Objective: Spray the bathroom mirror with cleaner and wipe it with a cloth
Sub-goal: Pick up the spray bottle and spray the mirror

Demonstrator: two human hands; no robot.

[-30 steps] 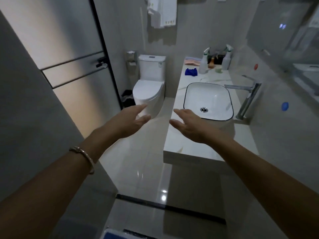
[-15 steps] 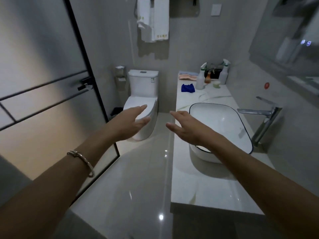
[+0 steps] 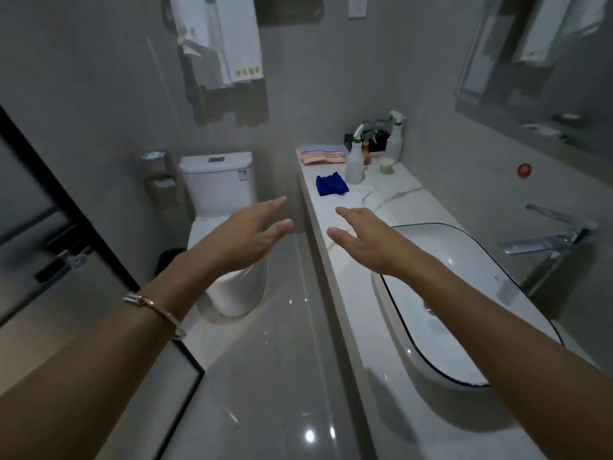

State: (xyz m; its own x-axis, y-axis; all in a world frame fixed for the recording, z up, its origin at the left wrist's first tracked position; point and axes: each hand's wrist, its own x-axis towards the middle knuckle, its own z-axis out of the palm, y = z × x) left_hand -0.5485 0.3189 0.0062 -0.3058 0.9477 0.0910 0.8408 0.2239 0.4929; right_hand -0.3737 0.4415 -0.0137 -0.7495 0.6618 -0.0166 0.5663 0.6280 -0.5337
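With the mirror (image 3: 537, 71) being cropped upper right, two bottles (image 3: 354, 162) (image 3: 394, 142) and one cloth (image 3: 331, 184) are being shown centrally, left hand (image 3: 247, 235) and right hand (image 3: 363, 239) being held flat, empty.

Gloss everywhere, cloth at the far end.
The bench (image 3: 398, 194) looks like polished white marble with faint veins; the basin (image 3: 447, 327) at four o'clock is glossy white ceramic, the tap (image 3: 544, 242) at three o'clock shiny metal. At twelve o'clock lie a soft blue cloth (image 3: 331, 184) and a translucent plastic spray bottle (image 3: 354, 164). Floor tiles (image 3: 282, 376) at six o'clock gleam with reflected light.
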